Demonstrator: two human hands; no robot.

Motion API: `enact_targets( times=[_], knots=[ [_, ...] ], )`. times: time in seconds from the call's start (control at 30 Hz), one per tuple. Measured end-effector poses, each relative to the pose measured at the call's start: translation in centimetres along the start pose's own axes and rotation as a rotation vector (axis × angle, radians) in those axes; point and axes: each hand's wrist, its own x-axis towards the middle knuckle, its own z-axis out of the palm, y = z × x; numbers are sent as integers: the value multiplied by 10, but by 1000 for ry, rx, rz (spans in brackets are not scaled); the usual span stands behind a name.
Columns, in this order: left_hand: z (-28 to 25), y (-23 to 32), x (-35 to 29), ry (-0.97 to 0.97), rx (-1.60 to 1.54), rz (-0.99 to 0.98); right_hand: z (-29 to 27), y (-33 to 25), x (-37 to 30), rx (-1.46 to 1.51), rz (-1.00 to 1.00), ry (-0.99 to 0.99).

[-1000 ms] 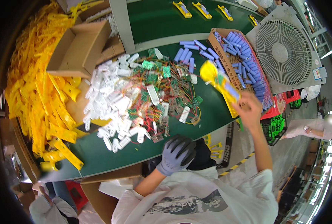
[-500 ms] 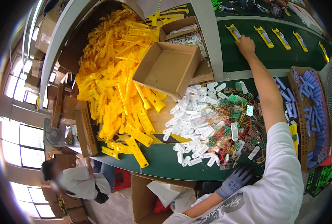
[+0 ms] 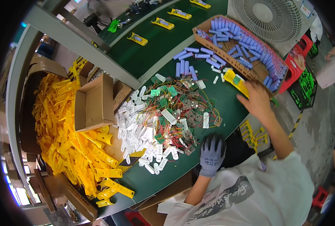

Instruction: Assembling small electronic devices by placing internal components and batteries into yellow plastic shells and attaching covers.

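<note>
My right hand (image 3: pixel 258 101), bare, reaches to the table's right edge. Its thumb and fingers close round the near end of a yellow plastic casing (image 3: pixel 233 80), which has a small green board in it. My left hand (image 3: pixel 212 153), in a grey glove with dark fingertips, hangs at the front edge with its fingers stretched out and nothing in them. Beyond it lies a tangle of green circuit boards with red and yellow wires (image 3: pixel 186 109). White plastic covers (image 3: pixel 131 126) heap up to the left of the boards. Loose blue cylindrical cells (image 3: pixel 182 68) lie behind them.
A carton of blue cells (image 3: pixel 246 71) stands beside the casing, with a large fan (image 3: pixel 265 17) behind it. Several filled yellow casings (image 3: pixel 163 23) sit on the green belt (image 3: pixel 131 56). At left are an open cardboard box (image 3: pixel 94 103) and a yellow casing pile (image 3: pixel 67 132).
The view has swung right. My right hand has left the casing on the belt and come to another casing beside the cell carton. My gloved left hand stays by the front edge.
</note>
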Motion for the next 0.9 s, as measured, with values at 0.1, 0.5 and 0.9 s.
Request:
enact_targets(
  times=[0.1,0.5,0.9],
  knots=[
    [1,4,4,0,27,56,-1,28,-37,22,36,-15],
    [-38,20,12,186,-172,55,-24,11,-82,716,28,78],
    [-75,46,60,-51,-179,184,-46,-5,-67,891,-423,-133]
  ],
)
